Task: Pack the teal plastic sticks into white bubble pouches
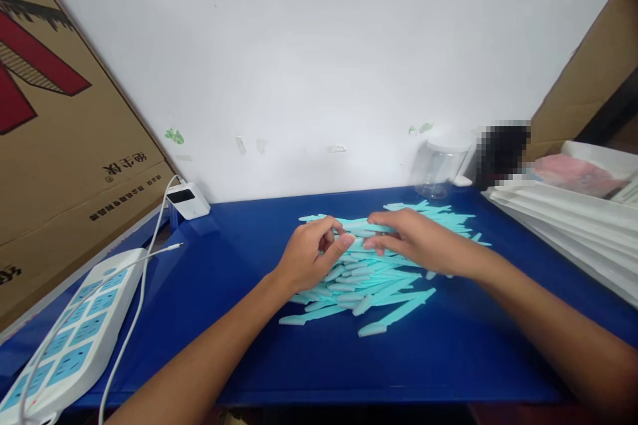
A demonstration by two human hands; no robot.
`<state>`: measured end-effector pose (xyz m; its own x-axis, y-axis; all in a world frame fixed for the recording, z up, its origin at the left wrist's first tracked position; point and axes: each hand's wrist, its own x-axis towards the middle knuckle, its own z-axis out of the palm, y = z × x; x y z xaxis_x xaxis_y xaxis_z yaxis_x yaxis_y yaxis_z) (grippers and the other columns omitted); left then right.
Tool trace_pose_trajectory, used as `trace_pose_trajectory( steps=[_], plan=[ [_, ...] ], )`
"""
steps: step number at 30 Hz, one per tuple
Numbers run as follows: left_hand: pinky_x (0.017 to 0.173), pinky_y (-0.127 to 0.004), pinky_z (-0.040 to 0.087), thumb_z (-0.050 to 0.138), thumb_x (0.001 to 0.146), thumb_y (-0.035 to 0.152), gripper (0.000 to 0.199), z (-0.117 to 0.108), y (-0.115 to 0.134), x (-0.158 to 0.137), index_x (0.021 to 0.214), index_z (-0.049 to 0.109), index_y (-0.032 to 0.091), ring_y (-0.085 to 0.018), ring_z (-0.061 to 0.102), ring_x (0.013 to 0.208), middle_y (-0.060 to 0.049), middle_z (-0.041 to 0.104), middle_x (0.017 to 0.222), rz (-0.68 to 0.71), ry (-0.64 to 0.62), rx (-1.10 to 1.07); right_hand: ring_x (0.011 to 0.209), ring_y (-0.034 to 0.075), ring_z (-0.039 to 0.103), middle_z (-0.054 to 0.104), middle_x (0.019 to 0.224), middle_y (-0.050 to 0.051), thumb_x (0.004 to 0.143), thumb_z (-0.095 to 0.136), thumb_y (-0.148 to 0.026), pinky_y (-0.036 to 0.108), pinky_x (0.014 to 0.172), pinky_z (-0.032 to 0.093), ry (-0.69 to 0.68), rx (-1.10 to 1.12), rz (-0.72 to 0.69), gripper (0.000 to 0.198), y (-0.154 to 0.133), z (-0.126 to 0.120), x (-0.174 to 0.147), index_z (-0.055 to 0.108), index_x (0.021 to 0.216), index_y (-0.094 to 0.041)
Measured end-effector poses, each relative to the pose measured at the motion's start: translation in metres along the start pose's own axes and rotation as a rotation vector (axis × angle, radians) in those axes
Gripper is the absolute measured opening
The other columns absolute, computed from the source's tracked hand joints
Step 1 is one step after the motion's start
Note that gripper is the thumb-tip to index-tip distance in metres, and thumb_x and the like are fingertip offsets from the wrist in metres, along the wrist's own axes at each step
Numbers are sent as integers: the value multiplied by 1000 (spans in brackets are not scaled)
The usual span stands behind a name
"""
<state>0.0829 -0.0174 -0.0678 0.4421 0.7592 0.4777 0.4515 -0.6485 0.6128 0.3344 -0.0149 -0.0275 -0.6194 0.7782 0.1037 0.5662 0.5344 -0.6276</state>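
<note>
Comprises bare left forearm (219, 345) and bare right forearm (548, 329), smooth and tapering to narrow wrists (280, 283). Terminates in bare left hand (310, 254) and bare right hand (415, 238) with slender, jointed fingers (387, 218).

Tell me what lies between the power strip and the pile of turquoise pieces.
In the head view: a white cable, a bare stretch of blue tabletop, then the left forearm before the pile.

Workshop: big carton (74, 119), heaped teal pieces (366, 273)

The right fingers (386, 218) hold turquoise sticks (376, 228) beside the left fingers (343, 242), above a pile (371, 275) on blue (234, 239).
</note>
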Motion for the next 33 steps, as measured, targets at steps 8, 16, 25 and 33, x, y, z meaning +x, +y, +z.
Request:
trace_pose_trajectory(
  steps=[8, 16, 25, 33],
  plan=[
    [50, -25, 23, 55, 104, 52, 38, 13, 4, -5, 83, 54, 20, -8, 30, 50, 9, 43, 57, -78, -79, -172, 83, 27, 74, 79, 93, 4, 98, 61, -56, 33, 66, 51, -30, 227, 3, 31, -11, 22, 1, 67, 96, -25],
    [52, -22, 23, 64, 100, 51, 34, 17, 0, -6, 88, 54, 21, -8, 27, 52, 11, 45, 54, -108, 5, -164, 60, 19, 63, 75, 79, 3, 98, 57, -63, 30, 53, 41, -14, 201, 20, 42, -10, 24, 2, 71, 91, -24],
    [53, -23, 24, 60, 102, 51, 38, 12, 4, -3, 82, 58, 19, -8, 25, 53, 11, 36, 53, -54, 50, -75, 74, 20, 66, 63, 76, 0, 100, 59, -56, 29, 63, 44, -13, 198, 30, 38, -6, 24, 4, 58, 83, -22],
    [51, -23, 27, 60, 101, 54, 41, 2, -9, 1, 79, 53, 20, -8, 35, 45, 10, 42, 48, -204, 256, -191, 67, 16, 46, 48, 71, -2, 108, 41, -54, 30, 66, 35, 116, 75, 3, 44, 4, 20, 5, 48, 79, -22]
  ],
)
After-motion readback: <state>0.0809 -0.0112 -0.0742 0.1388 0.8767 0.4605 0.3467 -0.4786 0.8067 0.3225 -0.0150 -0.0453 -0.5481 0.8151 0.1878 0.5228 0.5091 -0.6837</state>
